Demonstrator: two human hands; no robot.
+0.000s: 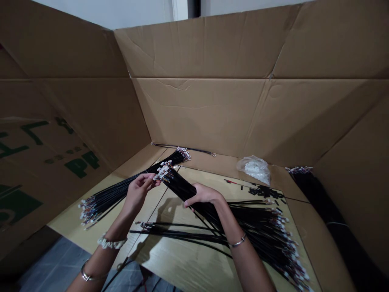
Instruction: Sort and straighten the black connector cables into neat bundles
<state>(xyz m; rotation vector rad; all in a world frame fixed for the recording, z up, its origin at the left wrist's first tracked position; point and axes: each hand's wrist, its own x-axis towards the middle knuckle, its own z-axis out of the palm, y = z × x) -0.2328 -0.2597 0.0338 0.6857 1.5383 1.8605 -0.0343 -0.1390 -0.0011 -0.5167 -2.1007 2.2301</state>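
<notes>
My right hand (202, 195) is closed around a thick bundle of black cables (182, 186), lifted off the board and slanting up to the left. White connectors on short coloured wires (164, 172) fan out at the bundle's upper end. There my left hand (142, 186) pinches at the outermost connectors; its fingertips partly hide what lies between them. Under my right wrist spreads a wide pile of black cables (267, 235), their white connectors pointing right. A few loose cables (182, 229) lie below my hands. Behind my left hand rests another tied cable bundle (121, 188).
Tall cardboard walls (197, 109) enclose the work board (170, 259) at the back and sides. At the back right sit a clear bag of white pieces (257, 169) and scattered short black pieces (264, 191). A long tied cable bundle (331, 215) lies along the right side.
</notes>
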